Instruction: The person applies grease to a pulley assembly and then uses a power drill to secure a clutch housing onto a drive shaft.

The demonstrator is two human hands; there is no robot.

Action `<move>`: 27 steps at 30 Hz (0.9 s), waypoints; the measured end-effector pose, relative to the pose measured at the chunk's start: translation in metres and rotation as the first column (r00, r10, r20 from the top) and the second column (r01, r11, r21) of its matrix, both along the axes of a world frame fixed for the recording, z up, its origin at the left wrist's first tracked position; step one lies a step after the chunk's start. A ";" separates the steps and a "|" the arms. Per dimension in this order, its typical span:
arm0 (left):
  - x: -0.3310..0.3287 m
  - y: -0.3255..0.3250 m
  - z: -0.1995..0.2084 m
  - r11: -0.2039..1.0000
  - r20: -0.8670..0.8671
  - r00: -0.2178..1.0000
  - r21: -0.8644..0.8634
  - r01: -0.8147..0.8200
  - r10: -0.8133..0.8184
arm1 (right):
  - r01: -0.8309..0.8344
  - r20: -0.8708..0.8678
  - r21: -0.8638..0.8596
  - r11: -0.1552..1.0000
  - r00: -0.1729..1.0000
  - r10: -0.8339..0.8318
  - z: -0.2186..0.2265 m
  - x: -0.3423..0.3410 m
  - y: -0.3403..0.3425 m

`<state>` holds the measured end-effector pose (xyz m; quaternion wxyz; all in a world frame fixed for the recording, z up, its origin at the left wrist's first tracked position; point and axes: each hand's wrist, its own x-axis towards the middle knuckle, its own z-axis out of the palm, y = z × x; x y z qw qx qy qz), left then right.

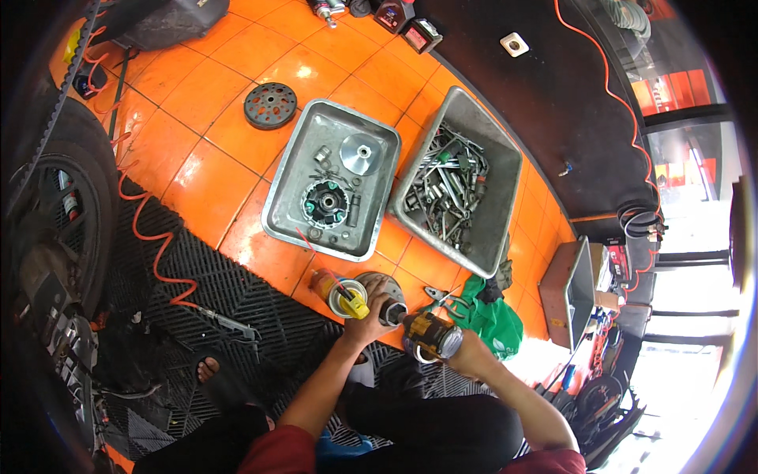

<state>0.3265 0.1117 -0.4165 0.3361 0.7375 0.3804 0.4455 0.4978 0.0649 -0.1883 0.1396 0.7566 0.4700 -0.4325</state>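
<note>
My right hand [471,355] grips a yellow and black cordless impact wrench [430,336]. A large socket [392,313] on its nose points left, toward my left hand [369,317]. The fingers of that hand are bent round a grey, round metal part [377,282]. Part of the disc is hidden behind the fingers and the socket; whether the socket sits on a nut, I cannot tell. Against the left hand stands a spray can [332,289] with a yellow nozzle and a thin red straw.
Ahead, a metal tray [272,207] holds a clutch part, a silver pulley disc and small pieces. A deeper bin [501,154] of sockets and wrenches stands to its right. Pliers [442,299] and a green bag [491,320] lie nearby. An orange coiled air hose [162,257] runs at left.
</note>
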 end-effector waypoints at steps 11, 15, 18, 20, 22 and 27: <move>0.004 0.006 0.000 1.000 -0.035 0.999 0.026 0.005 -0.004 | -0.682 0.176 0.022 0.731 0.722 0.669 0.033 0.004 0.084; 0.004 0.009 0.015 0.999 -0.019 1.000 -0.045 -0.011 0.010 | -0.496 0.142 0.032 0.868 0.862 0.487 0.027 0.007 0.064; 0.006 0.000 0.006 0.999 -0.030 0.999 -0.037 -0.029 0.028 | -0.195 -0.015 0.036 0.980 0.980 0.196 0.027 0.000 0.053; 0.008 0.000 0.001 0.999 0.006 1.000 -0.043 -0.012 0.012 | 0.057 -0.208 0.149 0.987 0.978 -0.025 0.017 0.002 0.027; 0.007 -0.002 -0.003 0.996 0.051 0.999 -0.089 0.015 -0.011 | 0.078 -0.109 0.131 0.988 0.992 -0.064 0.011 -0.004 0.012; 0.006 -0.005 -0.013 0.993 0.082 0.995 -0.099 0.062 -0.054 | 0.023 0.046 -0.042 0.999 0.999 -0.021 0.020 -0.011 0.018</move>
